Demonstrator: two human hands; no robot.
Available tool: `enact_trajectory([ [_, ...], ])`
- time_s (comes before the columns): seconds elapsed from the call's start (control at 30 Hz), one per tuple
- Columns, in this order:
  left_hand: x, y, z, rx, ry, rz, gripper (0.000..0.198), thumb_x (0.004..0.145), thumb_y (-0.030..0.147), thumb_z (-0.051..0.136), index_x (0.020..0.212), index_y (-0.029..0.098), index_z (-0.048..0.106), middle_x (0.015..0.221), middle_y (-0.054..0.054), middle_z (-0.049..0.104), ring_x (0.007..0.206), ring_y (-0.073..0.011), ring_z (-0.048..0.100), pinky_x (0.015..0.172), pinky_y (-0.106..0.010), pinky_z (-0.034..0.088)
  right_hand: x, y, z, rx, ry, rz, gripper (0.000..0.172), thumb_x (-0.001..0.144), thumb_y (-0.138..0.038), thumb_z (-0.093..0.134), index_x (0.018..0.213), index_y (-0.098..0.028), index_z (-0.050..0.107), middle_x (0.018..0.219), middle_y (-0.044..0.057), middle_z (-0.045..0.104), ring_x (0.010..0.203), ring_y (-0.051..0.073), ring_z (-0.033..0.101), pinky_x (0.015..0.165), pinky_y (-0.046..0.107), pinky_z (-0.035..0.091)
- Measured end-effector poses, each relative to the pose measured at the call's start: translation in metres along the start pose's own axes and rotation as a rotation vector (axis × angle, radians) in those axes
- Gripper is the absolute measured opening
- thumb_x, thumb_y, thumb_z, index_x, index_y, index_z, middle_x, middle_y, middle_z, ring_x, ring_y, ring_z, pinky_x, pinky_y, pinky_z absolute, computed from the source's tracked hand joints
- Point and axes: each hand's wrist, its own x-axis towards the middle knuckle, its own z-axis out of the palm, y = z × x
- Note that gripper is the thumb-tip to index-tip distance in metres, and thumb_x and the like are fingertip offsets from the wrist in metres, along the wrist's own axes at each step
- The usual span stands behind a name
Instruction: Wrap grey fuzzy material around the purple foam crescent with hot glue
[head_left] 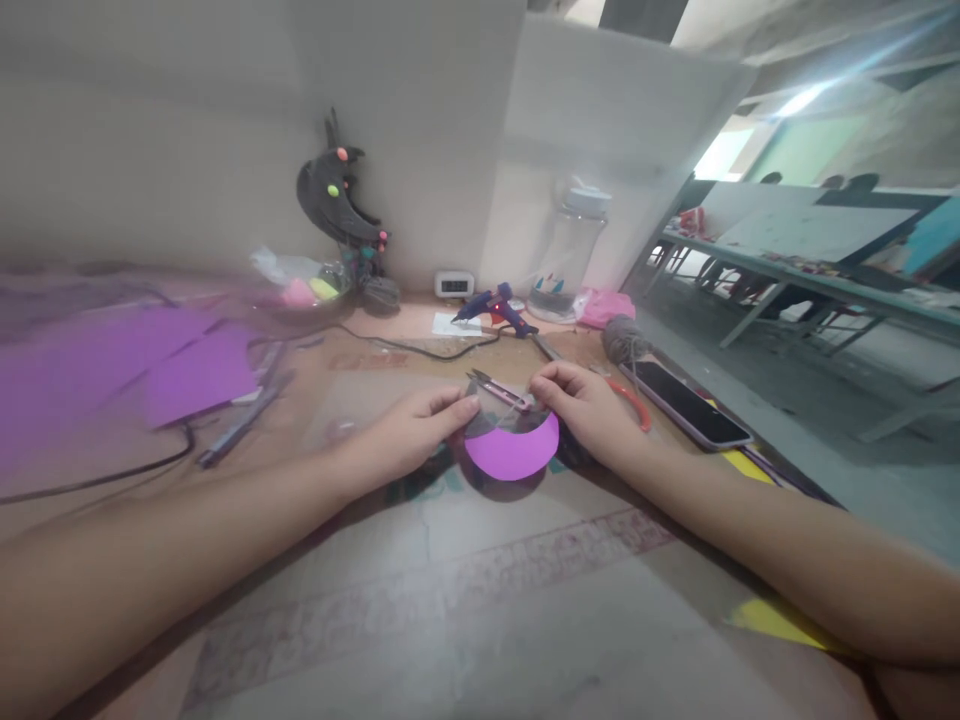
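A purple crescent cutout, with grey parts toward its upper ends, is held up above the table between my two hands. My left hand pinches its left end between thumb and fingers. At the right end, my right hand is closed with thumb against forefinger; whether grey yarn is in that pinch too, I cannot make out. Just behind the cutout lie small pink thread snips, their tips pointing left. A ball of grey yarn rests beyond my right hand, with a strand hanging from it.
Behind stand a blue glue gun with its cord, a small digital clock and a clear jar. A black crescent decoration leans at the wall. Purple sheets lie left. Orange-handled scissors and a phone lie right.
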Motion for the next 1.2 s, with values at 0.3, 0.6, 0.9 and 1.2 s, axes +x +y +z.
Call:
enact_trajectory([
  [0.3,0.006,-0.005,0.0,-0.221,0.14,-0.08,0.033,0.083,0.05,0.062,0.073,0.018,0.057,0.062,0.003,0.049,0.063,-0.0133,0.052,0.062,-0.024,0.043,0.004,0.011,0.001,-0.029,-0.003,-0.04,0.025,0.083,-0.041,0.06,0.077,-0.017,0.06,0.069,-0.002,0.058,0.063,0.011,0.052,0.056,0.022,0.04],
  [0.6,0.004,-0.004,-0.003,-0.192,0.161,-0.061,0.037,0.087,0.052,0.055,0.069,0.019,0.052,0.063,0.003,0.047,0.057,-0.0119,0.045,0.055,-0.024,0.037,0.003,0.013,0.004,-0.065,-0.039,-0.103,0.018,0.086,-0.032,0.054,0.076,-0.018,0.06,0.071,0.0,0.063,0.068,0.015,0.059,0.065,0.027,0.049],
  [0.9,-0.001,0.008,-0.002,0.075,0.35,-0.061,0.039,0.089,0.05,0.051,0.064,0.02,0.044,0.059,0.005,0.043,0.055,-0.0121,0.04,0.051,-0.024,0.028,-0.009,-0.001,0.001,-0.25,0.037,-0.4,0.021,0.082,-0.015,0.05,0.099,-0.019,0.062,0.108,0.009,0.062,0.105,0.022,0.057,0.095,0.038,0.043],
  [1.2,-0.003,0.006,-0.002,0.205,0.305,0.061,0.041,0.09,0.051,0.049,0.064,0.02,0.045,0.061,0.005,0.042,0.057,-0.0123,0.041,0.053,-0.024,0.032,-0.022,-0.008,0.006,-0.12,-0.316,-0.14,0.044,0.088,-0.057,0.052,0.069,-0.017,0.06,0.064,0.002,0.062,0.058,0.014,0.056,0.056,0.024,0.043],
])
